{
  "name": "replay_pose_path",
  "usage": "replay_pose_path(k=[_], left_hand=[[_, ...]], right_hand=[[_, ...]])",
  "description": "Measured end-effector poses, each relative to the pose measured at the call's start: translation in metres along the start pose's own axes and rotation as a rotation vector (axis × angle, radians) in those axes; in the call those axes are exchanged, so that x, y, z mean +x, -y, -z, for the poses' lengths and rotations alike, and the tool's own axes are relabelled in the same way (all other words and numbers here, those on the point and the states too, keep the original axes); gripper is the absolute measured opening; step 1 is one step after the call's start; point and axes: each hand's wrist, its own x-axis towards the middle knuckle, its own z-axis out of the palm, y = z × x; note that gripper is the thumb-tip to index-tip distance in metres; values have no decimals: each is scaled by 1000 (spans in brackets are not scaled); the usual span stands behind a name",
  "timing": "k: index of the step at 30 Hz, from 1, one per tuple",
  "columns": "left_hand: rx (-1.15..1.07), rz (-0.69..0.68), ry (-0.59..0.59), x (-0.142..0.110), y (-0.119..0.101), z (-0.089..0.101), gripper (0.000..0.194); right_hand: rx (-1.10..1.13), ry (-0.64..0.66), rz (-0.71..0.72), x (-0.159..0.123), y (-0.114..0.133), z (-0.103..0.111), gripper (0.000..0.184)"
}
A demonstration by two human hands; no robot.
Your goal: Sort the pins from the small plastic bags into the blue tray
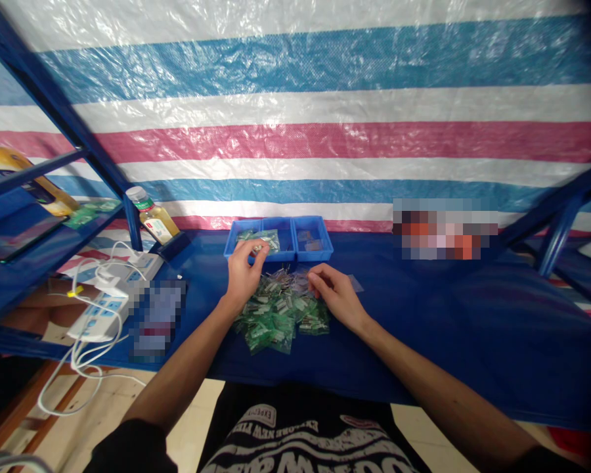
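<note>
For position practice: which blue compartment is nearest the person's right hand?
The rightmost blue compartment, just beyond the right hand; the middle one and left one lie farther left.

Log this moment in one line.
left hand: at bins, grip unclear | right hand: at clear bag, grip unclear | green bags: heaped on table

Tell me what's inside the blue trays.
Greenish packets toward the left, small unclear items in the right tray. The left hand hides part of the left tray.
</note>
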Motion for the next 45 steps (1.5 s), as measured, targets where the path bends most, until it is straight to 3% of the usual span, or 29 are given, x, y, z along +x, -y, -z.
replay_pose_path(k=[3,12,19,25,28,38,42,45], left_hand=[[142,68,-54,7,9,9,31],[538,268,126,14,31,16,49],[645,297,191,13,28,17,50],[603,220,95,7,36,15,45],[552,175,69,5,40,13,42],[565,76,74,7,38,14,32],[567,67,40,8,34,16,30],[522,32,29,10,28,17,29]], right_hand=[[-6,17,5,0,-1,-1,34],[-92,33,51,0,1,-2,34],[-415,236,371,-2,7,1,20],[-609,427,496,-6,16,-1,34],[-624,470,522,-8,19,-5,27],[-659,518,547,-11,20,-11,29],[-639,529,550,-11,19,-11,46],[-641,540,559,-11,19,-11,46]])
